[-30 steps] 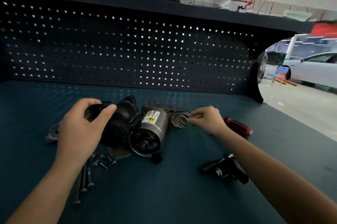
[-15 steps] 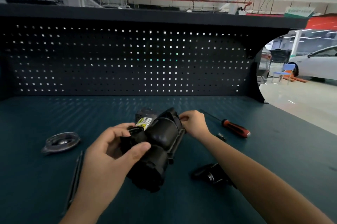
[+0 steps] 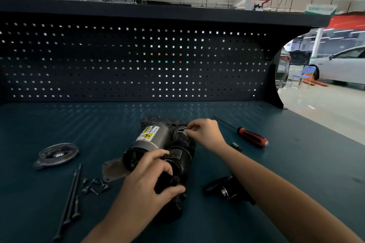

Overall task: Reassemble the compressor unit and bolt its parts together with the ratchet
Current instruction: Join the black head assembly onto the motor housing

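The compressor unit lies mid-bench: a silver motor cylinder (image 3: 152, 140) with a yellow warning label, and beside it a black housing (image 3: 180, 160). My left hand (image 3: 150, 179) grips the near end of the black housing. My right hand (image 3: 203, 132) pinches a coil spring (image 3: 180, 133) at the housing's far end. A round metal end cover (image 3: 56, 153) lies to the left. Two long bolts (image 3: 72, 197) and several short screws (image 3: 94, 186) lie near the front left. No ratchet can be made out.
A red-handled screwdriver (image 3: 250, 138) and a small bit (image 3: 236, 146) lie to the right. A black part (image 3: 227, 189) sits under my right forearm. A flat metal plate (image 3: 113, 169) lies beside the motor. The pegboard wall (image 3: 138, 61) closes the bench's back.
The black housing has been lowered from in front of the motor to lie beside it. My right hand has brought the spring to the housing's far end. The view has tilted down.
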